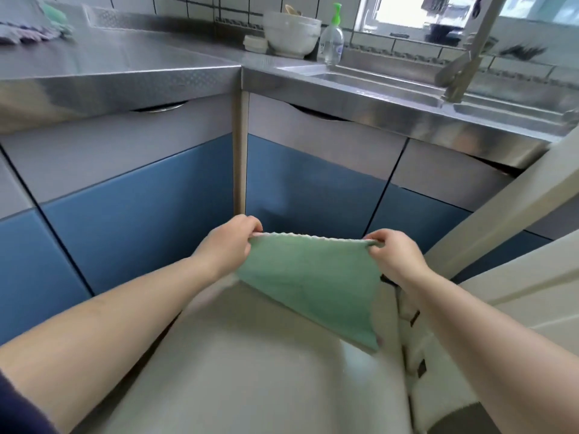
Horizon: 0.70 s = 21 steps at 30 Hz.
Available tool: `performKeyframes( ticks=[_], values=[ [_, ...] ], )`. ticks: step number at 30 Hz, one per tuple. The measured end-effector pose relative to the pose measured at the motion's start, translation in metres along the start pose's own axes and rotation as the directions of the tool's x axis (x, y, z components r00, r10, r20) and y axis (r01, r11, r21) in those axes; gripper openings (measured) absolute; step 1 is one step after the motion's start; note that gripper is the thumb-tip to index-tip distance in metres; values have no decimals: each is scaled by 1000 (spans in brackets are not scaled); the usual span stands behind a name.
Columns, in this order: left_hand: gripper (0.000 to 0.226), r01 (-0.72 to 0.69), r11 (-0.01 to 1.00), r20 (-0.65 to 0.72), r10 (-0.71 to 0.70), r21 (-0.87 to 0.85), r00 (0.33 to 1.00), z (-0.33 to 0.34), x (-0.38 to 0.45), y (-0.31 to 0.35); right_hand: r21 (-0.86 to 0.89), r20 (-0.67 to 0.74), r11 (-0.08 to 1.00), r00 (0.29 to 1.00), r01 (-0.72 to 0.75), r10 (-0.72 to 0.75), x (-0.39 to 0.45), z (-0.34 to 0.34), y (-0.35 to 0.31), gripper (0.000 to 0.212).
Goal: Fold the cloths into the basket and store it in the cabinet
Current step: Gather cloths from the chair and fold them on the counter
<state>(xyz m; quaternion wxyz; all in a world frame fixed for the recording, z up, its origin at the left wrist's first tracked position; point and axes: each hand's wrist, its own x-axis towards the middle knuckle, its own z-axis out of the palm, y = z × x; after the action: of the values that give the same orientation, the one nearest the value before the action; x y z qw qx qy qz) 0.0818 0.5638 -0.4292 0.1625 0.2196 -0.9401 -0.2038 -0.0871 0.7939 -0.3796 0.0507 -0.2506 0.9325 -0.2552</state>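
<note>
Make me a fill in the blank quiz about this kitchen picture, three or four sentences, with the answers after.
1. Both hands, the left hand and the right hand, hold a cloth whose colour is ____.
2. Each grip pinches a ____ corner of the cloth.
3. The pump bottle stands beside the white ____ on the counter.
4. The cabinet doors below the counter are all ____.

Missing words: green; top; bowl; closed

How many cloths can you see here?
3: a green cloth held up by both hands; a grey cloth and another green one on the far left counter. More may be hidden.
</note>
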Motion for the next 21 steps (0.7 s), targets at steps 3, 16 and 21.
performKeyframes(
  ticks=[3,16,21],
  values=[
    [34,-3,999,-83,-1,-52,997,-28,23,8,-32,-56,998,997,47,-49,23,-28,-9,19],
    [14,-98,972,-414,1,-214,910,-123,45,38,172,-296,957,939,233,-175,25,-87,-46,16],
    [11,-60,956,-302,-31,-288,953,-100,3,19,246,-235,930,948,272,-215,-16,-52,-22,10]
  ],
)
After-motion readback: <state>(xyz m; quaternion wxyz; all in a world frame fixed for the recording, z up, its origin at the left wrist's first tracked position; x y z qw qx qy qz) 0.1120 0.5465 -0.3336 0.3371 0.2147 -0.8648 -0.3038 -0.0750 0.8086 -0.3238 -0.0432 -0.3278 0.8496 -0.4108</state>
